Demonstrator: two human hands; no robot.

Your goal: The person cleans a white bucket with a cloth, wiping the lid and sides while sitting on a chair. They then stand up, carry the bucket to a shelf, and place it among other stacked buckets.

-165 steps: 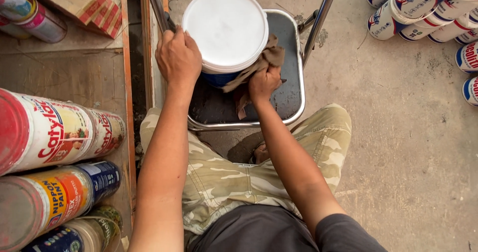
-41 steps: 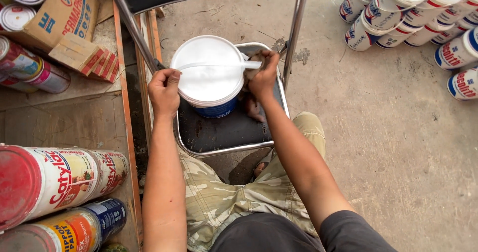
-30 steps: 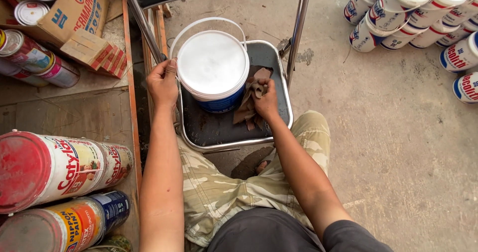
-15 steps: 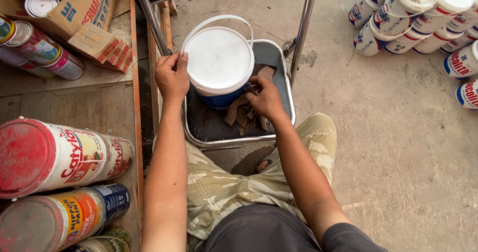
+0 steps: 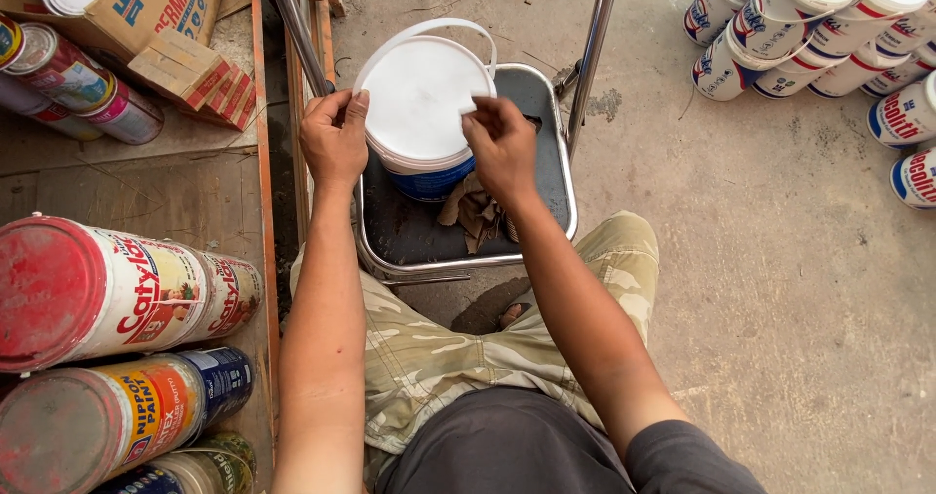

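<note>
Nearest to me are my knees in camouflage trousers point(image 5: 507, 357), and my two forearms go forward over them to the chair. My left hand point(image 5: 333, 141) is at the left edge of the white bucket point(image 5: 421, 104). Its fingers are curled and closed, with the fingertips point(image 5: 357, 99) touching the rim of the lid. My right hand point(image 5: 501, 145) is at the right edge of the lid; thumb and first fingers are pinched together on the rim, the other fingers are bent under. I cannot tell if something small is between them.

The bucket stands on the dark seat of the folding chair point(image 5: 546, 162), with its white handle raised behind the lid and its blue lower part showing under the lid. A brown rag point(image 5: 475, 211) lies crumpled on the seat just below my right hand.

On my left, paint cans point(image 5: 117, 299) lie on their sides on a wooden shelf. Farther on are cardboard boxes point(image 5: 166, 36), and far right a pile of white buckets point(image 5: 819, 26) on the concrete floor.
</note>
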